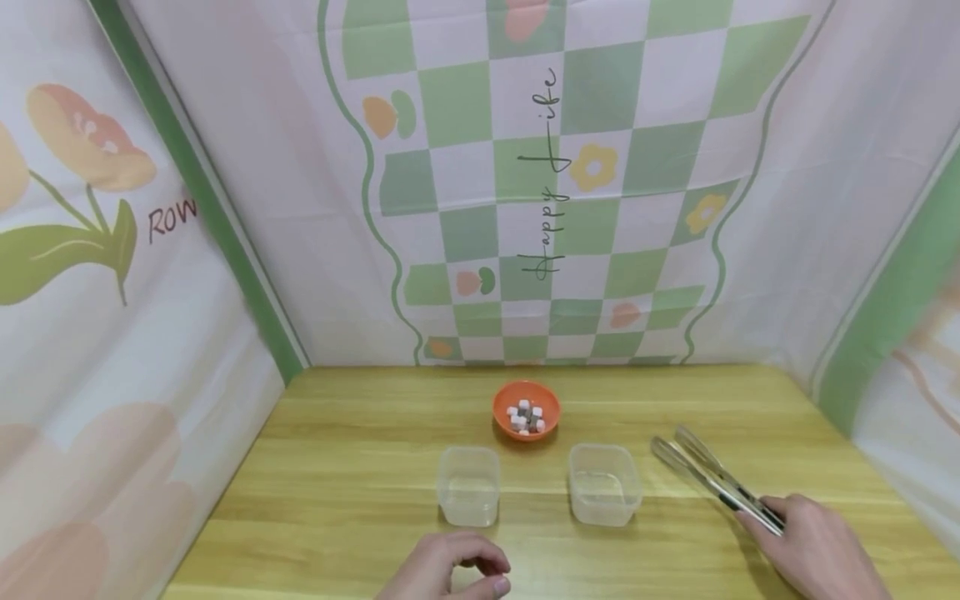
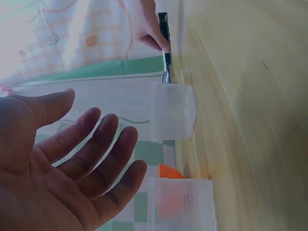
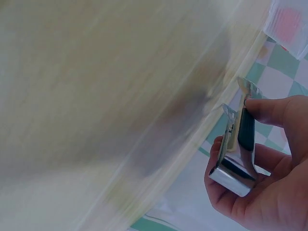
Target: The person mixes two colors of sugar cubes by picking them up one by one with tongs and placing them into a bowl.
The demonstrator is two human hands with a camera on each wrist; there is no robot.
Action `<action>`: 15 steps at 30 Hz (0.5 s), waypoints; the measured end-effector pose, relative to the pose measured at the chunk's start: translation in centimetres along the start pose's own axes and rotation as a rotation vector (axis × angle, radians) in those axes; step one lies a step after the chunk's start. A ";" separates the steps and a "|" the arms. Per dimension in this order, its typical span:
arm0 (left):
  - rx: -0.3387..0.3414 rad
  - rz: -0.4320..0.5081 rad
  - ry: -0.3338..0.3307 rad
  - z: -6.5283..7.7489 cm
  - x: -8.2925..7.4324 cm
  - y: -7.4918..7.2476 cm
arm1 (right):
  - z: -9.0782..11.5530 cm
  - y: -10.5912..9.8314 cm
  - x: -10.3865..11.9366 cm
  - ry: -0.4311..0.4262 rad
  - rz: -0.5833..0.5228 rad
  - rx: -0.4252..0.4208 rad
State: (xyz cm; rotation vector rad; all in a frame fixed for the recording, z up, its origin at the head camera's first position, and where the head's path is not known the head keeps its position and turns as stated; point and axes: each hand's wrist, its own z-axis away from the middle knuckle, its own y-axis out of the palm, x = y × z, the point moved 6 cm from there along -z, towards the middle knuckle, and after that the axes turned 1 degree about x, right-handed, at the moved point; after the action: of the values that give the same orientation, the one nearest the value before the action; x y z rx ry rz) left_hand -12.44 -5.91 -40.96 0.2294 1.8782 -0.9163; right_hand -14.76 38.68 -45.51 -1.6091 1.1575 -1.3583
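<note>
My right hand [image 1: 813,537] grips metal tongs [image 1: 716,479] by their dark-sided handles, the two arms spread apart and pointing toward the back. In the right wrist view, the thumb and fingers wrap the tongs [image 3: 236,149] near their bent end. My left hand [image 1: 453,567] holds nothing; its fingers bend loosely in front of the left clear plastic container [image 1: 469,487]. The right clear container [image 1: 604,485] stands between that one and the tongs. Behind both sits an orange bowl [image 1: 501,410] with several small white and grey cubes [image 1: 525,417] inside.
The wooden table [image 1: 337,467] carries all of these things. A checkered green and white curtain [image 1: 525,208] hangs along its back edge, with more printed fabric [image 1: 112,350] on the left side and a green-banded cloth [image 1: 885,317] at the right.
</note>
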 end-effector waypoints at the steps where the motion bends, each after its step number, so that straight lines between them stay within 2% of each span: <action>1: -0.005 -0.011 0.012 0.0 0.0 -0.1 | 0.0 0.1 0.0 0.002 -0.001 0.005; 5: -0.013 -0.021 0.029 0.1 -0.1 -0.2 | -0.1 0.4 -0.2 0.016 -0.001 0.048; 10: -0.013 -0.006 0.010 0.1 0.0 -0.3 | -0.2 0.7 -0.4 0.045 -0.006 0.102; 15: 0.000 0.006 -0.014 0.1 0.1 -0.3 | 0.0 0.8 -0.1 0.004 -0.003 0.055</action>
State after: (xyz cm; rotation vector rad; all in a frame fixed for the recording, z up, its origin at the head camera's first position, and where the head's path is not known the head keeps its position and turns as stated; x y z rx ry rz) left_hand -12.57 -6.16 -40.91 0.2285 1.8638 -0.9114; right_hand -14.90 38.51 -46.29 -1.5707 1.1110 -1.3847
